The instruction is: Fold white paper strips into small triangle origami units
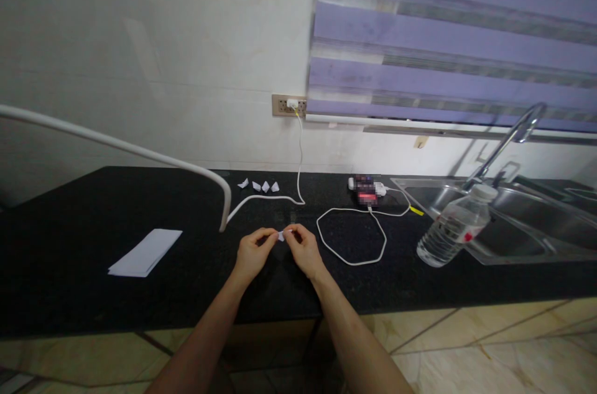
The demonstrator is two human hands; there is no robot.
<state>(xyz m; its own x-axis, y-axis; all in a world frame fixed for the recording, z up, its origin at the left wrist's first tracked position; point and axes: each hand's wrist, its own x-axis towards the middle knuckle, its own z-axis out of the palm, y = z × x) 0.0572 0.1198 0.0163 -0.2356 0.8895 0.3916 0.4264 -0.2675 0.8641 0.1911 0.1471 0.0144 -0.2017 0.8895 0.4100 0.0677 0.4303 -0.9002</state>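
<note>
Head view: left hand and right hand, both pinched on small paper piece over counter.

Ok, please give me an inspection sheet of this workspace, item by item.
Surface: black speckled stone counter.
Work things: small white folded paper piece; four folded white pieces by the wall; flat white paper sheets.
Clutter: clear plastic water bottle lying on the steel sink rim.
Hands: left hand and right hand pinch the paper piece.
Cables: white charging cable looped on counter; thick white tube.
Surroundings: beige wall socket, purple striped blind.
</note>
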